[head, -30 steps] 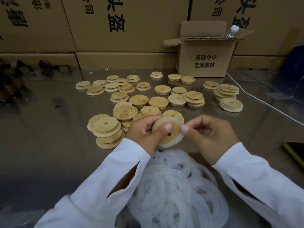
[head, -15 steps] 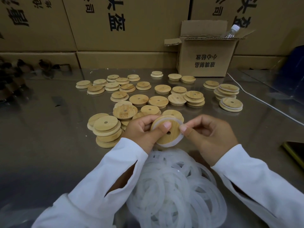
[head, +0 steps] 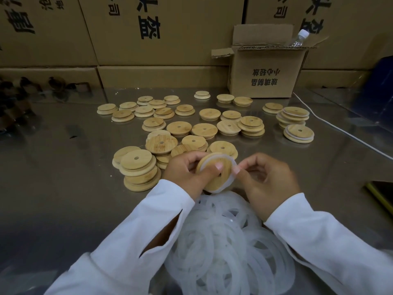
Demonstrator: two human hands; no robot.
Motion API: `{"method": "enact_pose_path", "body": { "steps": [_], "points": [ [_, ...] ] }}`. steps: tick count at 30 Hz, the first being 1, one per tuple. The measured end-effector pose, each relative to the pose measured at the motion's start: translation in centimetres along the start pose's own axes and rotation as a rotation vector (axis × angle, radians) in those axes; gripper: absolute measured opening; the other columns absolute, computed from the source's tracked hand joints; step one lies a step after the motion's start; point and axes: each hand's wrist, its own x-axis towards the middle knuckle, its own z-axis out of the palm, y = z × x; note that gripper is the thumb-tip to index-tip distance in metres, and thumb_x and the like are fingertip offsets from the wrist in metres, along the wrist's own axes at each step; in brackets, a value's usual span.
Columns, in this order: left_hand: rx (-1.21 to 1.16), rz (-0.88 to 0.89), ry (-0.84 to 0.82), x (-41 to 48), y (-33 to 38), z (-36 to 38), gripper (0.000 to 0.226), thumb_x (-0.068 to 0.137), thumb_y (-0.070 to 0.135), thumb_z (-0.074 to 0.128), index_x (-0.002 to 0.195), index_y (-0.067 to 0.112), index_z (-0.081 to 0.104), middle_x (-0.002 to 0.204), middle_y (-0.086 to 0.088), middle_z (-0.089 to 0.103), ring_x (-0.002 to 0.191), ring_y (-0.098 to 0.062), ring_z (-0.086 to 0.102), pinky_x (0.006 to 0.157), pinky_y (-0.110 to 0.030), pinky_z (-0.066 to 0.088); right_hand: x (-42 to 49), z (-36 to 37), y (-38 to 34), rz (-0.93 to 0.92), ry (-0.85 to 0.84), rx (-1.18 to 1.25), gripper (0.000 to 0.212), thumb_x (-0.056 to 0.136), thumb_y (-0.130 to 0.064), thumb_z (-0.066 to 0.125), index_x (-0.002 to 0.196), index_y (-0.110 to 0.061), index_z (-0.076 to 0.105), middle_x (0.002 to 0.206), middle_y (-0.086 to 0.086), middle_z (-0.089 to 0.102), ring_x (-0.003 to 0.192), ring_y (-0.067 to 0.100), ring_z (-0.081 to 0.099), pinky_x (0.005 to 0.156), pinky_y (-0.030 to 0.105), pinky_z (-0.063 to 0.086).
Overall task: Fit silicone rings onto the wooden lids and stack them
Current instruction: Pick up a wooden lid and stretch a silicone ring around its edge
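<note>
Just below the centre of the frame, the left hand [head: 187, 173] gripped a wooden lid [head: 220, 175], holding it tilted above the tabletop [head: 63, 188]. Its thumb lay across the lid's face and its fingers curled behind. A white silicone ring [head: 209, 161] sat around the lid's rim, showing along the upper left edge and again at the bottom. At the lid's right edge, the right hand [head: 268, 184] pinched the ring between thumb and forefinger, with the other fingers curled in. Both arms wore white sleeves.

A loose heap of silicone rings [head: 223, 241] lay at the bottom centre, directly under the hands. Left of the hands stood a stack of bare lids [head: 138, 167], each with a small hole in the middle. More lids [head: 204, 129] lay scattered across the middle of the frame, singly or in low piles. At the right of the middle were two short stacks of ringed lids [head: 295, 116], with white edges showing between the wood. A white cable [head: 340, 128] ran past them towards the right edge. An open cardboard box [head: 265, 75] stood at the upper right with a clear bottle [head: 298, 38] poking out. Large printed cartons [head: 159, 28] filled the top of the frame.
</note>
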Motion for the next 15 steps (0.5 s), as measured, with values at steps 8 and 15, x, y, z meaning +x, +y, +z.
{"method": "enact_pose_path", "body": {
  "steps": [8, 15],
  "points": [
    [0.007, -0.001, -0.051, 0.0, 0.2, -0.3, 0.011, 0.078, 0.011, 0.067, 0.085, 0.020, 0.068, 0.080, -0.001, 0.070, 0.074, -0.010, 0.065, 0.070, -0.021, 0.054, 0.4, -0.8, -0.5, -0.097, -0.040, -0.078, 0.012, 0.080, -0.019, 0.065, 0.070, -0.024, 0.060, 0.074, -0.013, 0.064, 0.077, 0.001, 0.059, 0.068, 0.007, 0.043],
    [-0.075, 0.007, -0.091, 0.2, 0.4, -0.7, 0.021, 0.062, 0.024, 0.073, 0.083, 0.021, 0.069, 0.077, 0.001, 0.071, 0.078, -0.016, 0.066, 0.075, -0.032, 0.055, 1.0, -1.6, -1.2, -0.029, -0.174, 0.033, 0.018, 0.083, -0.015, 0.063, 0.067, -0.024, 0.059, 0.075, -0.004, 0.065, 0.080, 0.020, 0.060, 0.082, 0.038, 0.049]
  ]
}}
